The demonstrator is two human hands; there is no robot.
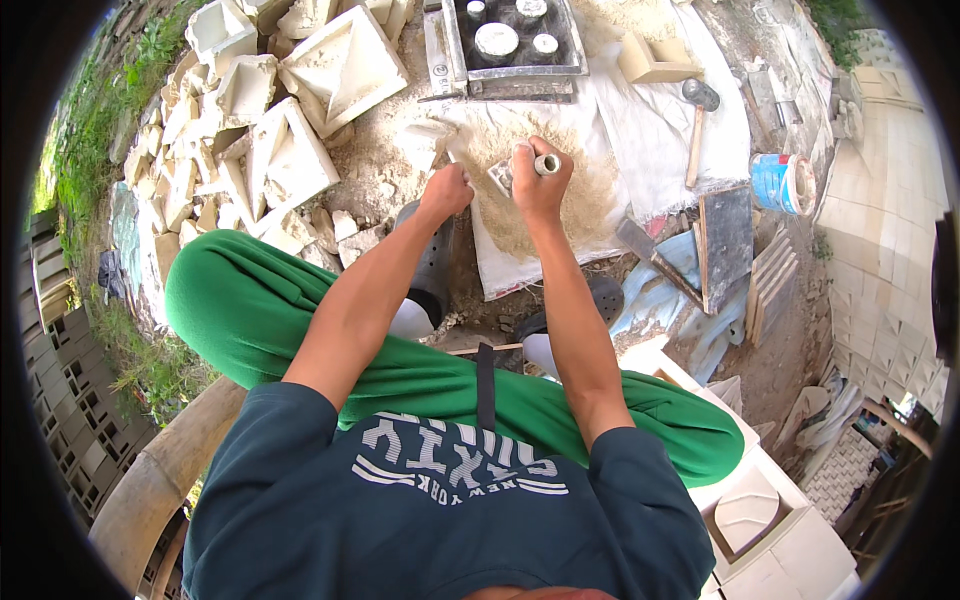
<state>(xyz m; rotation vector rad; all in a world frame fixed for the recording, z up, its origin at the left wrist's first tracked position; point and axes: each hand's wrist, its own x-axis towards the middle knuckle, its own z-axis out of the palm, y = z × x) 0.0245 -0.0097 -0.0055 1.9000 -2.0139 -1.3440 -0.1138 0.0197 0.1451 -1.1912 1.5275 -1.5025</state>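
My right hand (pixel 541 183) is closed around a small pale stone piece (pixel 503 176), with a short pale cylinder (pixel 547 164) sticking out of the fist. My left hand (pixel 446 190) is closed on a thin tool whose tip (pixel 450 156) points up toward the pale piece. Both hands hover over a heap of sandy dust (pixel 580 205) spread on a white cloth (pixel 650 135). I sit with green trousers (pixel 250 300) and knees apart.
A pile of broken pale cast blocks (pixel 270 110) lies at upper left. A dark metal mould tray (pixel 515 40) stands at the top. A hammer (pixel 696 125), a blue tin (pixel 782 183), a dark slab (pixel 725 235) and stacked tiles (pixel 770 285) lie to the right.
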